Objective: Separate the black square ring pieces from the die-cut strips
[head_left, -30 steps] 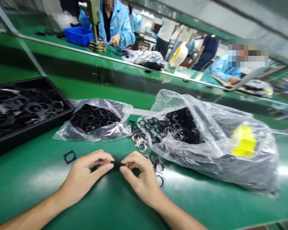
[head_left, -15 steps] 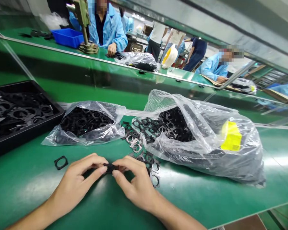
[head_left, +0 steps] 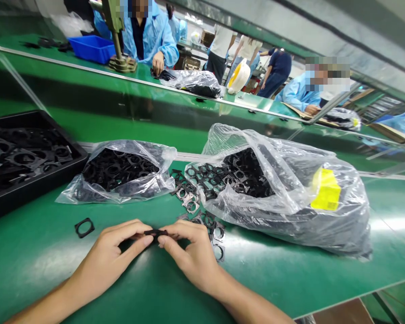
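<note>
Between my two hands is a small flat black plastic part (head_left: 156,233), seen nearly edge-on. My left hand (head_left: 116,252) pinches its left end between thumb and fingers. The thumb and fingers of my right hand (head_left: 191,252) close on its right end. On the table to the left lies a single black square frame with a round hole (head_left: 84,228). Several similar loose frames (head_left: 191,204) are scattered behind and beside my right hand, spilling from the mouth of a large clear plastic bag (head_left: 290,216).
A smaller clear bag of black frames (head_left: 121,166) stands behind my left hand. At the far left is a black bin (head_left: 64,168) full of such parts. The large bag carries a yellow label (head_left: 326,190). Across a divider, people in blue coats (head_left: 168,38) sit near a blue tray (head_left: 92,49).
The black part has tilted slightly between my fingers and shows more of its face; my hands stay nearly in place. Across the divider, a co-worker's hand has lifted slightly. The view has shifted a little.
</note>
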Motion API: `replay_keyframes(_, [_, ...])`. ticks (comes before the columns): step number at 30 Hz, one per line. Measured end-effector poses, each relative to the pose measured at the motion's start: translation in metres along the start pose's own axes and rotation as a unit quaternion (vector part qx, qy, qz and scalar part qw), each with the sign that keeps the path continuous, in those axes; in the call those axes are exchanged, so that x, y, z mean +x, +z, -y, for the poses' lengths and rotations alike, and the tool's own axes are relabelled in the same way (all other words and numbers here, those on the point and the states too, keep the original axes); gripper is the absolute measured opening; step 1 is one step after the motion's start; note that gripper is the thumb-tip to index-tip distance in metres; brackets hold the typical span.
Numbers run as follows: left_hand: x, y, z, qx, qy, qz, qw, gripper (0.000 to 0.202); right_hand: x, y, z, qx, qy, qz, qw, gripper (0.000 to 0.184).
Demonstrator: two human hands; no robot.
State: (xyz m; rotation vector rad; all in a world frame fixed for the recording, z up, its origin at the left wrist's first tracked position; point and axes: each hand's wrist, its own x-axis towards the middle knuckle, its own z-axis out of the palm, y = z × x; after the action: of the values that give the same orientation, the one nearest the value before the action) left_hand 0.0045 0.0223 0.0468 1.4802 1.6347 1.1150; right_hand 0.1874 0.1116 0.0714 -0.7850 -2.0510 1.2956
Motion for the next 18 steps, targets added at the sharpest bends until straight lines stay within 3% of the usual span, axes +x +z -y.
replay_keyframes(6, [-0.002, 0.000, -0.001, 0.023, 0.017, -0.047, 0.998, 0.020, -0.001, 0.000, 0.002, -0.023, 0.012, -0.013, 1.000, 0.014])
replay_keyframes(10, [0.000, 0.000, 0.000, 0.019, 0.015, -0.038, 0.999, 0.017, 0.001, 0.000, 0.003, -0.022, 0.026, 0.043, 0.998, 0.009])
replay_keyframes(18, [0.008, -0.005, -0.005, -0.073, -0.060, -0.004, 0.995, 0.015, 0.012, 0.001, -0.003, 0.004, 0.071, 0.029, 0.997, 0.012])
